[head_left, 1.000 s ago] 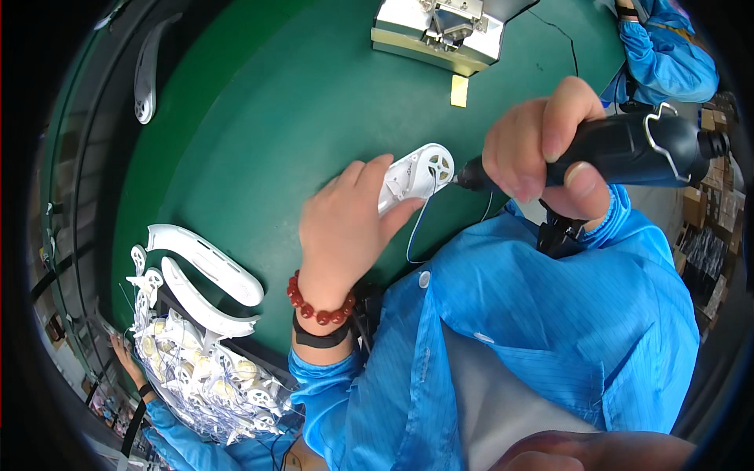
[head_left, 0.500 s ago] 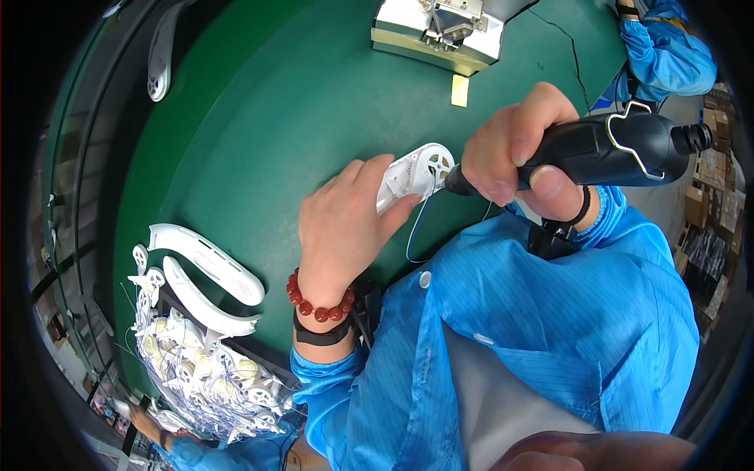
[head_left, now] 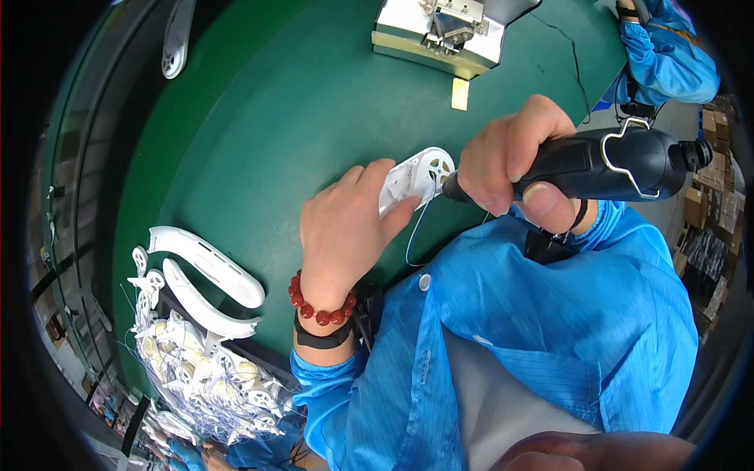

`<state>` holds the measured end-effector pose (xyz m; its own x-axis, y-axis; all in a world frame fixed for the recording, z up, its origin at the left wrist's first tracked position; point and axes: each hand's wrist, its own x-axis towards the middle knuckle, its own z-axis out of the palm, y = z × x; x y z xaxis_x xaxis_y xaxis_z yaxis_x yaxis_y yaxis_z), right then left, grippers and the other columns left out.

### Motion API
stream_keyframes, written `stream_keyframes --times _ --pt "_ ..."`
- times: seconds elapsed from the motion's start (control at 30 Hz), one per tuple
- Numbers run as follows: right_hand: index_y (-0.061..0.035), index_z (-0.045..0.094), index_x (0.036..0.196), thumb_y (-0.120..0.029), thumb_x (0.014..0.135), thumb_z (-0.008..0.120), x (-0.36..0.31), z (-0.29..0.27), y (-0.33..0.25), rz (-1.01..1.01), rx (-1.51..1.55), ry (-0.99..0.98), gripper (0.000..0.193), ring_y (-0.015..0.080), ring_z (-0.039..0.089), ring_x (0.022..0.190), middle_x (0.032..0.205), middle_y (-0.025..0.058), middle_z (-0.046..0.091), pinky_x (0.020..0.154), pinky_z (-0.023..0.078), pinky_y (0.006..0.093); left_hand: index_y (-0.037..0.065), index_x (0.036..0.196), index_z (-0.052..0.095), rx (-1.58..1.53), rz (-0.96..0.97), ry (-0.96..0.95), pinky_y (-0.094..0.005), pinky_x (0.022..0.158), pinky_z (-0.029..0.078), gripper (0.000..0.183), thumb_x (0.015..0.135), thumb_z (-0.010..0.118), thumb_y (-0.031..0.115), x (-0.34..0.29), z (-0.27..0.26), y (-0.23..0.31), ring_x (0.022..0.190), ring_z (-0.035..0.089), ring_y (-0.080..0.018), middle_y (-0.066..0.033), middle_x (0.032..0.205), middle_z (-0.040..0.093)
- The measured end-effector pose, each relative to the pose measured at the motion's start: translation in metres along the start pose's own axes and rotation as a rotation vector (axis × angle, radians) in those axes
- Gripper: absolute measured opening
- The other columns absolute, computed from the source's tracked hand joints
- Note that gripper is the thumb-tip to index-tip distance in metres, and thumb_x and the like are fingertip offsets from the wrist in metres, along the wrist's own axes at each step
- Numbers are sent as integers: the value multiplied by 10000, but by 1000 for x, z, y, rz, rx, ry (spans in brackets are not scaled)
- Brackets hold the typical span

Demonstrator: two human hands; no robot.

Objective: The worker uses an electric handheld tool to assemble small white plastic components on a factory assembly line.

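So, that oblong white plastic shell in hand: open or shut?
Open: the shell in the left hand shows its inner moulding and round spoked end.

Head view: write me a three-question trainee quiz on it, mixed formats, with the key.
1. Which hand grips the black electric screwdriver?
2. True or false: the left hand touches the white plastic housing.
3. The yellow slip lies nearest to: A) the heap of white wired parts; B) the metal-topped machine; C) the red bead bracelet.

Key: 1. right hand; 2. true; 3. B.
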<state>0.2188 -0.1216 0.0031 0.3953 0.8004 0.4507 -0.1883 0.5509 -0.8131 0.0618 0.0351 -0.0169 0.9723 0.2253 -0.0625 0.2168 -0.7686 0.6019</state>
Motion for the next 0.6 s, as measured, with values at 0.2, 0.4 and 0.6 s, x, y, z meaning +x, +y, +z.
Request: stream_keyframes --times 0.2,0.4,0.6 --pt "-36 444 987 -105 882 673 -3 2 1 -48 -29 -25 261 107 522 565 717 97 590 507 424 259 101 997 648 18 34 35 -378 559 500 339 804 773 351 1 1 1 680 665 -277 -75 787 664" --pt "-41 488 915 -173 868 740 -9 14 3 -60 -58 89 288 105 523 561 693 73 602 506 422 253 93 915 620 13 12 -32 -394 548 482 321 824 755 370 3 2 0 659 653 -290 -82 744 658" --pt "-35 501 925 -161 873 737 -7 9 5 -68 -55 39 272 110 542 569 698 70 604 505 431 256 87 900 612 7 -7 -59 -402 554 482 327 830 750 375 7 -1 0 662 650 -303 -93 750 662"
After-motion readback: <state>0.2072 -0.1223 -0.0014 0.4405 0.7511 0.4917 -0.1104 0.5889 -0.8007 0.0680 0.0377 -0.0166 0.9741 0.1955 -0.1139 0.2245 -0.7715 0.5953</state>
